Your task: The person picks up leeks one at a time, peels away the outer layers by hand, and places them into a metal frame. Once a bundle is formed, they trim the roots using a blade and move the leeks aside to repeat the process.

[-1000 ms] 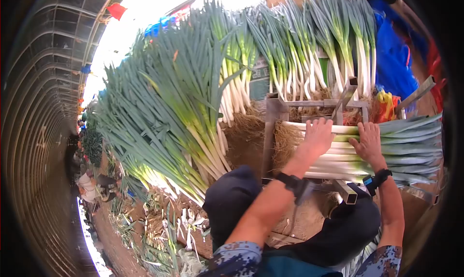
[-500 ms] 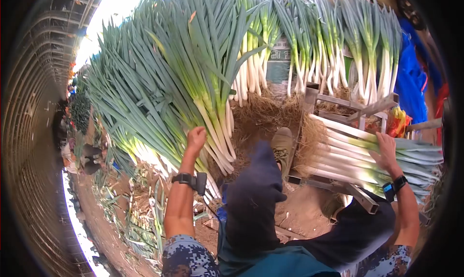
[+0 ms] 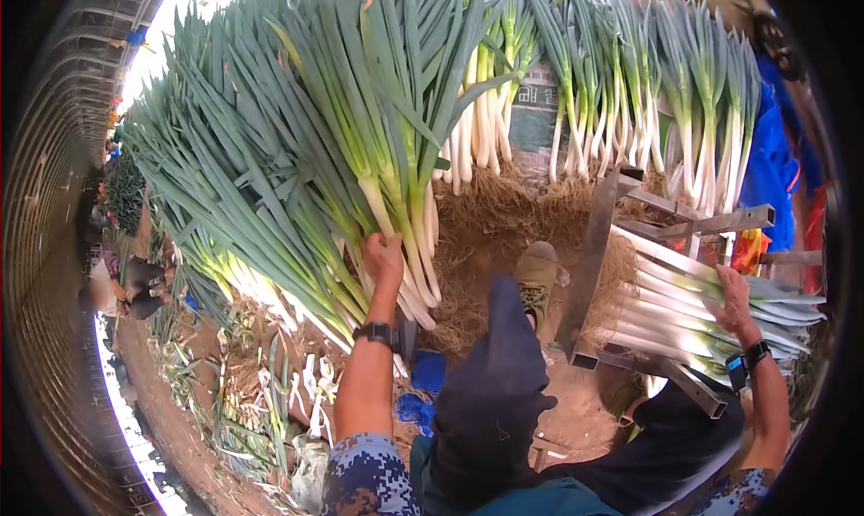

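Large green onions with long green leaves and white stalks (image 3: 419,255) lean in a big heap at the left and centre. My left hand (image 3: 383,260) is closed at the lower part of these stalks; its fingers are partly hidden, and what they grip cannot be made out. On a metal frame (image 3: 589,273) at the right lies a row of white stalks (image 3: 661,305), roots to the left and leaves to the right. My right hand (image 3: 733,302) rests over the green end of this row with its fingers spread.
Upright bundles of green onions (image 3: 616,102) stand along the back. A blue cloth (image 3: 774,165) hangs at the far right. My shoe (image 3: 537,278) is between heap and frame. Loose trimmings (image 3: 238,399) cover the ground at the left, and a person (image 3: 139,287) is farther off.
My left hand has moved right and closed among the stalks of the heap. The view has shifted a little, and my right hand stays on the row.
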`<state>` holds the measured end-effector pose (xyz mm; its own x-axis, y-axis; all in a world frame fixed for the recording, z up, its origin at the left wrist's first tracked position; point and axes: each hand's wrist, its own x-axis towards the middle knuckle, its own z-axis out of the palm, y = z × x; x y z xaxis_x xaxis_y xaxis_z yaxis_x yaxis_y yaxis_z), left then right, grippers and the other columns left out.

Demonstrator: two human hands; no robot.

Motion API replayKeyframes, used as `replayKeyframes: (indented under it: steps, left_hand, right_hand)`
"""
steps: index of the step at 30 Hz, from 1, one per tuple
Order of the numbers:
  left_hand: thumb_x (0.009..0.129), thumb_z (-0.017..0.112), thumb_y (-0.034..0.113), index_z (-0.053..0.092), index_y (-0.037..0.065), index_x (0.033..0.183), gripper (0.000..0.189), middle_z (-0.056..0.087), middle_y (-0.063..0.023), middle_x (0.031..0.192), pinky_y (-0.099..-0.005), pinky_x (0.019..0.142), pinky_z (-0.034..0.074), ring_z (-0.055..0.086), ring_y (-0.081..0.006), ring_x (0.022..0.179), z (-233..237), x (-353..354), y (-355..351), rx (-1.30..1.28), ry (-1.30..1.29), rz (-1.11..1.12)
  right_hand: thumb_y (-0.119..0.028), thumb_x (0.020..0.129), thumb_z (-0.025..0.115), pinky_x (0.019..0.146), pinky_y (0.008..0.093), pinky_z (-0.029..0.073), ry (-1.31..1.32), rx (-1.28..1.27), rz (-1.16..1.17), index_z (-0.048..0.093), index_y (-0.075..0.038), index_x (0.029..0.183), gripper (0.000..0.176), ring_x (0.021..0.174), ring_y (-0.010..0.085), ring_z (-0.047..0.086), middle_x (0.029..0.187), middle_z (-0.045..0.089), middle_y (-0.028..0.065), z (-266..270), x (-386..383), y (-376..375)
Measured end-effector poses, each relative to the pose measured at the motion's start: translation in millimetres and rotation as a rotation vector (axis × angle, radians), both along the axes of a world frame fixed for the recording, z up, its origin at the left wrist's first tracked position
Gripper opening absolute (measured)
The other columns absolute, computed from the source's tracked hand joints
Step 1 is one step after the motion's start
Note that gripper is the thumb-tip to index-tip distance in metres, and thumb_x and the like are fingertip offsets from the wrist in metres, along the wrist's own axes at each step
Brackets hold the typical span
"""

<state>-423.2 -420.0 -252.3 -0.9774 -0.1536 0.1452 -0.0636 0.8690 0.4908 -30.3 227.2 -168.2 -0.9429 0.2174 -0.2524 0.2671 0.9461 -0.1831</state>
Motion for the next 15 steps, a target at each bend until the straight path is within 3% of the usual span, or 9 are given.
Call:
replayKeyframes:
  steps: [3,4,7,8,11,15]
  left_hand:
    - [0.08,0.076,0.021,0.055,-0.003,0.084,0.032,0.06,-0.0143,0.073,-0.0421,0.064,0.048,0.056,-0.0263,0.064,30.4,22.4,-1.4,0.201,0.183,0.025]
    - [0.083,0.074,0.02,0.055,-0.002,0.093,0.03,0.062,-0.0094,0.077,-0.038,0.065,0.051,0.061,-0.0224,0.067,41.4,28.0,-3.5,0.237,0.131,0.05]
    - [0.085,0.071,0.015,0.055,-0.001,0.094,0.024,0.061,-0.0081,0.08,-0.0349,0.067,0.05,0.059,-0.0193,0.07,78.2,28.6,-3.4,0.47,0.168,0.1]
    - [0.091,0.069,0.014,0.057,0.0,0.102,0.022,0.063,-0.0066,0.083,-0.0317,0.066,0.051,0.06,-0.0149,0.072,98.3,26.4,-2.5,0.541,0.201,0.021]
    - [0.096,0.065,0.013,0.059,0.001,0.109,0.019,0.064,-0.0071,0.087,-0.0315,0.064,0.053,0.061,-0.015,0.073,165.9,14.0,1.1,0.984,0.1,-0.163]
    - [0.105,0.052,0.025,0.056,0.003,0.119,0.027,0.062,-0.0055,0.092,-0.0302,0.061,0.051,0.059,-0.0145,0.071,224.6,6.8,-5.2,1.512,-0.362,-0.171]
  right_hand:
    - [-0.032,0.074,0.072,0.111,0.0488,0.029,0.006,-0.011,-0.011,0.04,-0.002,0.144,0.082,0.128,0.0387,0.043,0.137,0.047,0.0199,-2.2,1.4,0.0]
    - [-0.032,0.074,0.072,0.111,0.0487,0.029,0.006,-0.014,-0.012,0.04,-0.002,0.144,0.082,0.128,0.0386,0.043,0.137,0.047,0.0198,-2.0,0.9,0.4]
    - [-0.033,0.073,0.072,0.111,0.0489,0.029,0.013,-0.028,-0.028,0.04,-0.002,0.144,0.084,0.128,0.0383,0.043,0.136,0.048,0.0194,-4.7,0.4,0.8]
    - [-0.033,0.073,0.072,0.111,0.0489,0.029,0.019,-0.019,-0.032,0.04,-0.002,0.144,0.084,0.128,0.0384,0.043,0.136,0.048,0.0194,-7.0,1.8,1.2]
    - [-0.033,0.073,0.072,0.111,0.0489,0.029,0.02,-0.025,-0.04,0.041,-0.002,0.144,0.084,0.127,0.0382,0.043,0.136,0.048,0.0193,-7.3,7.0,1.3]
    - [-0.033,0.072,0.072,0.111,0.0483,0.029,0.022,-0.028,-0.051,0.041,-0.003,0.144,0.084,0.128,0.038,0.043,0.136,0.048,0.0188,-8.3,4.4,2.1]
